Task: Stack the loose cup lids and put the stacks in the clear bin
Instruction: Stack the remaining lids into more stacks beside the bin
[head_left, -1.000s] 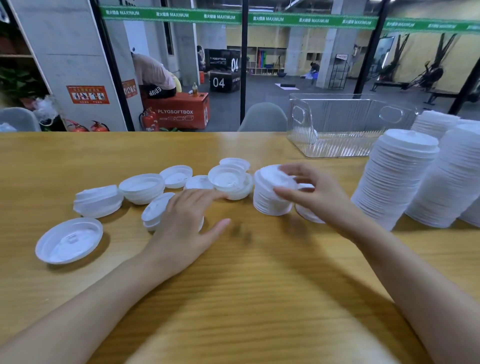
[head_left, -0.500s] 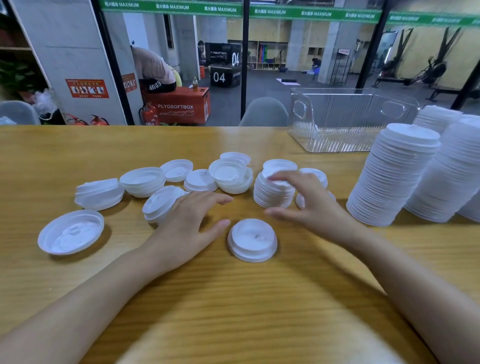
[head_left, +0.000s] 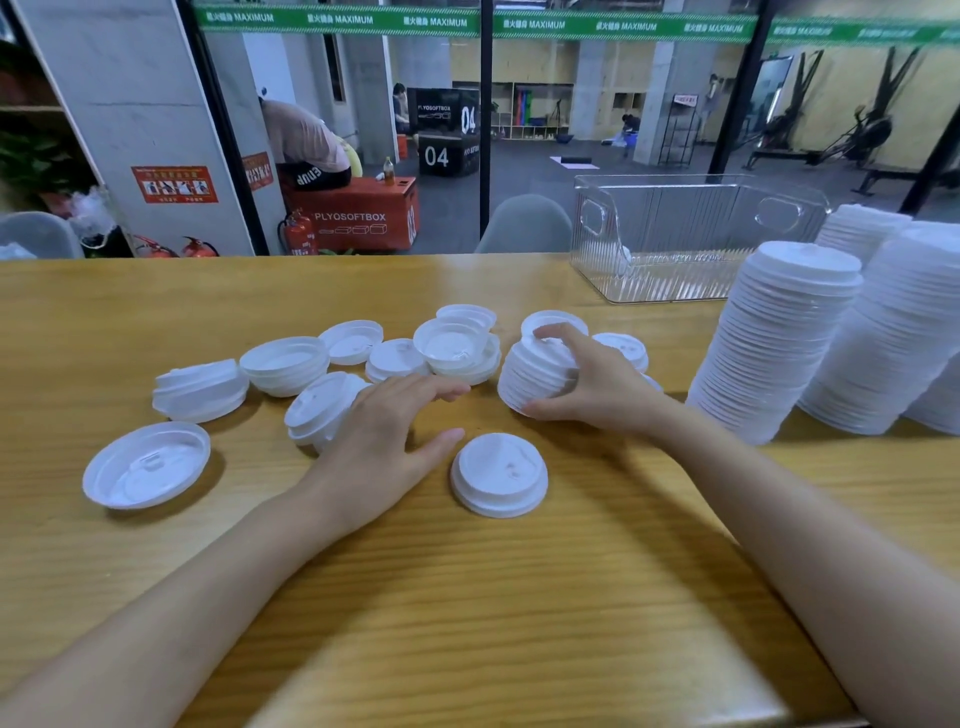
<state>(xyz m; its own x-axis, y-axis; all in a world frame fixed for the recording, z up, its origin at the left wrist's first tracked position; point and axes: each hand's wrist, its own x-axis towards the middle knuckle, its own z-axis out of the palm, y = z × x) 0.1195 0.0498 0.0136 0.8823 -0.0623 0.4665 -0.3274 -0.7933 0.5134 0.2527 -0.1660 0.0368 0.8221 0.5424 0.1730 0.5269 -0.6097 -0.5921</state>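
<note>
- Lids in a short stack (head_left: 535, 374) sit mid-table, tilted slightly. The right hand (head_left: 597, 382) is curled round them, thumb at the base and fingers over the top rim.
- The left hand (head_left: 384, 441) lies flat with fingers spread and straight, holding nothing. Its far side hides part of a small stack (head_left: 322, 410).
- A single lid (head_left: 498, 475) rests dome-up on the wooden table (head_left: 467, 597) between the two hands, just beside the left thumb.
- More loose lids (head_left: 452, 345) and low piles crowd in an arc behind the hands. An upturned lid (head_left: 148, 465) lies apart at the far left.
- Tall stacks (head_left: 779, 338) stand close together to the right of the gripped one.
- The clear bin (head_left: 675, 244) stands at the table's far edge, beyond the right hand and just behind the tall stacks.
</note>
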